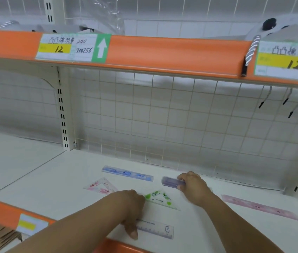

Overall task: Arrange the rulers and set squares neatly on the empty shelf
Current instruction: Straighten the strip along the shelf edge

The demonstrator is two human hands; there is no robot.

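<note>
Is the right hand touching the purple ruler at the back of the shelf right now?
Touching. The head view shows the right hand with fingers curled over the right end of the purple ruler, thumb under its near edge.

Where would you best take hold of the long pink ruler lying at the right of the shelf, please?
The pink ruler lies flat and thin on the white shelf, apart from everything else. Probably come from above, press a fingertip on its free right end, slide it toward the shelf's front edge, then pinch across its narrow width.

We see a smooth, matt white shelf (71, 179), translucent glossy plastic rulers (127, 173), and behind them a wire-grid back panel (181, 115).
</note>
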